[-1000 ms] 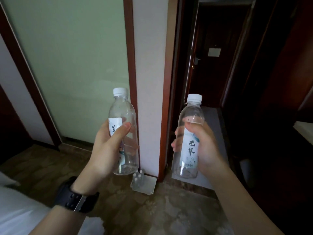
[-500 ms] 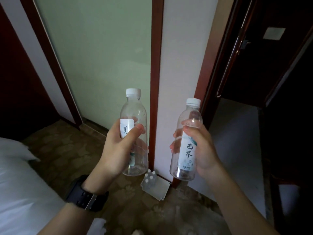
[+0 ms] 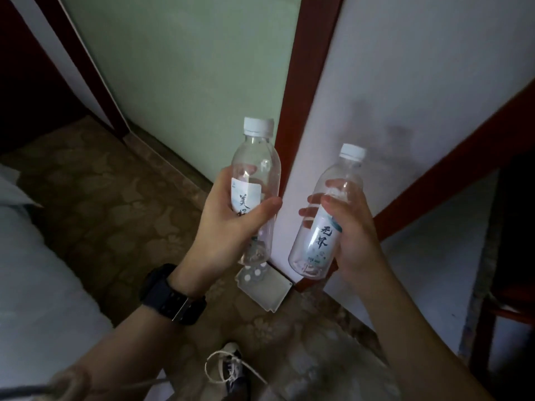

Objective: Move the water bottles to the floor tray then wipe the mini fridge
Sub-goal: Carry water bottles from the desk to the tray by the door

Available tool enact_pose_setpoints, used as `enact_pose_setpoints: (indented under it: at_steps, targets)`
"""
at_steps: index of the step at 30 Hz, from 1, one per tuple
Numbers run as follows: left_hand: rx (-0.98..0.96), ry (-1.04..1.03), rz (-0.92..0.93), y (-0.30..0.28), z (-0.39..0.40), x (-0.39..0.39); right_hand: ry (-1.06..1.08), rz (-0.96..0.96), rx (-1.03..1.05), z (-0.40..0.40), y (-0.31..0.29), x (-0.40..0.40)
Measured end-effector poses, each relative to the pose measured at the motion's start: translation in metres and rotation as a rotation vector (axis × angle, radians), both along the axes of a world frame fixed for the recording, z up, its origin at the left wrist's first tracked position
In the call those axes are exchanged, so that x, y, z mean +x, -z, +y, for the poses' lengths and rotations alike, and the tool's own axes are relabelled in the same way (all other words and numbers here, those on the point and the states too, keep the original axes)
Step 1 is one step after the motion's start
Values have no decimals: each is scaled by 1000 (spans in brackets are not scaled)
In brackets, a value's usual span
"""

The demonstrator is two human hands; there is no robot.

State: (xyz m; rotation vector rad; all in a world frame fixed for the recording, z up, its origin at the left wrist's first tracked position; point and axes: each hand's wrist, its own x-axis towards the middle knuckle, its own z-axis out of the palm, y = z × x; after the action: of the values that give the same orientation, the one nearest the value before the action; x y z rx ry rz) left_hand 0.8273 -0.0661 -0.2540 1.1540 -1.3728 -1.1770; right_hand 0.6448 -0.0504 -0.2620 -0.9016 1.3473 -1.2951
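My left hand (image 3: 228,227) grips a clear water bottle (image 3: 257,166) with a white cap, held upright. My right hand (image 3: 351,235) grips a second clear water bottle (image 3: 324,241) with a white label, tilted slightly right. Below and between the two bottles a white floor tray (image 3: 269,290) lies on the carpet against the wall corner. Several white bottle caps (image 3: 253,272) show at its near-left end, partly hidden by the left bottle. The mini fridge is not in sight.
A red-brown wooden post (image 3: 304,96) and white wall panel (image 3: 405,82) rise behind the tray. A white bed (image 3: 34,285) fills the left. My shoe (image 3: 231,369) stands on the patterned carpet. A dark doorway (image 3: 518,227) opens at right.
The view has tipped down and moved closer to the wall corner. The floor tray now looks larger and nearer, and my shoe has come into sight. Both hands still hold their bottles.
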Motion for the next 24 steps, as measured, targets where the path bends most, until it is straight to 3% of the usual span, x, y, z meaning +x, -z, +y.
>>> enact_pose_setpoints:
  at_steps: [4, 8, 16, 24]
  targets:
    - [70, -58, 47, 78, -39, -9, -79, 126, 44, -48, 76, -15]
    - [208, -164, 21, 180, -48, -12, -159, 121, 139, -76, 170, -32]
    - [527, -359, 20, 446, -19, -44, -260, 166, 265, -88, 414, -71]
    - [669, -413, 20, 712, -9, -100, -330, 316, 356, -81, 677, -95]
